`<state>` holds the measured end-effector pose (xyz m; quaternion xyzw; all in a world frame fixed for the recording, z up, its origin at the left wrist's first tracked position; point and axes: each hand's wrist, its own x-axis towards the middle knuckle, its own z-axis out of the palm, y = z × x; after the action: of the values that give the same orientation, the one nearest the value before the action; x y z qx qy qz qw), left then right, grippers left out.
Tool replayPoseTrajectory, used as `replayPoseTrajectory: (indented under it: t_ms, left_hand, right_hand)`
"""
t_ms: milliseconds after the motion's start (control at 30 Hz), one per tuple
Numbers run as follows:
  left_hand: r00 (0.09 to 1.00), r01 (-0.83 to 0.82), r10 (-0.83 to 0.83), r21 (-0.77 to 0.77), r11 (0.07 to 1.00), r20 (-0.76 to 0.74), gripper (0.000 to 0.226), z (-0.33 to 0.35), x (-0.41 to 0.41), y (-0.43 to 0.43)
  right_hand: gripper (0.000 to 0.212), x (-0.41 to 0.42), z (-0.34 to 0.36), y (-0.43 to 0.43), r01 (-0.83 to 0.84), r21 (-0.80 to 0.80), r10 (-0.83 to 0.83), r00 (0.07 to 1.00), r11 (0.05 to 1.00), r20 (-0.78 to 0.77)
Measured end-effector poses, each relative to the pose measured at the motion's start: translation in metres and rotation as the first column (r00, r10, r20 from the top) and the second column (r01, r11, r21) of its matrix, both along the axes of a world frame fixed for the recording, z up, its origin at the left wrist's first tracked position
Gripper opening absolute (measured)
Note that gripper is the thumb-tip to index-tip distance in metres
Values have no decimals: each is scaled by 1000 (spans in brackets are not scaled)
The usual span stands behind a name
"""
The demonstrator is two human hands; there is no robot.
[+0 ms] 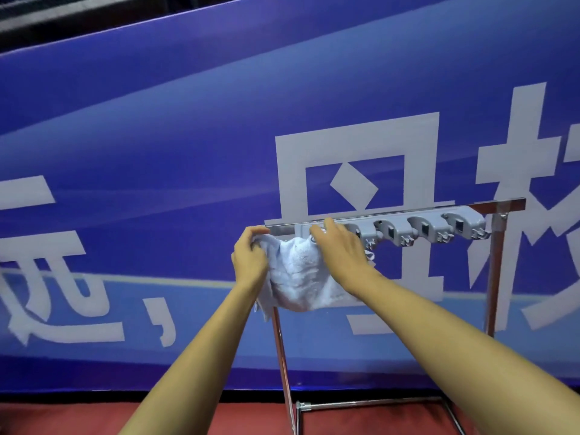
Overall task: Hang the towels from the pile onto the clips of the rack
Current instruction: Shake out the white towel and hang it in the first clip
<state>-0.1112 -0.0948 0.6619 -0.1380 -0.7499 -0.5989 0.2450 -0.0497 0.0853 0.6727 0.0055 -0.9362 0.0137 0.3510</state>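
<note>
Clutching a nubbly pale towel (298, 271), left hand (249, 259) and right hand (340, 251) sit beside moulded grey clips (423, 229).

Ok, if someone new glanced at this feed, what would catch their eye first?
The left hand grips a pale towel, the right hand over its top edge, at the left end of the rack. Right of them, grey clips sit bare. Behind hangs a big blue banner with white characters.

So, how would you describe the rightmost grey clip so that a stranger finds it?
Before the big blue banner stands a chrome rack whose top bar carries a row of grey clips. The rightmost clip sits nearest the right post, empty, farthest from the towel.
</note>
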Motion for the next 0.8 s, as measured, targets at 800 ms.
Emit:
replayPoseTrajectory:
  t_ms: [800]
  left_hand:
    - [943,-325,145,-919,225,-298,45,-48,-36,12]
  right_hand:
    - [66,-16,-55,0,101,5,-99,962,995,253]
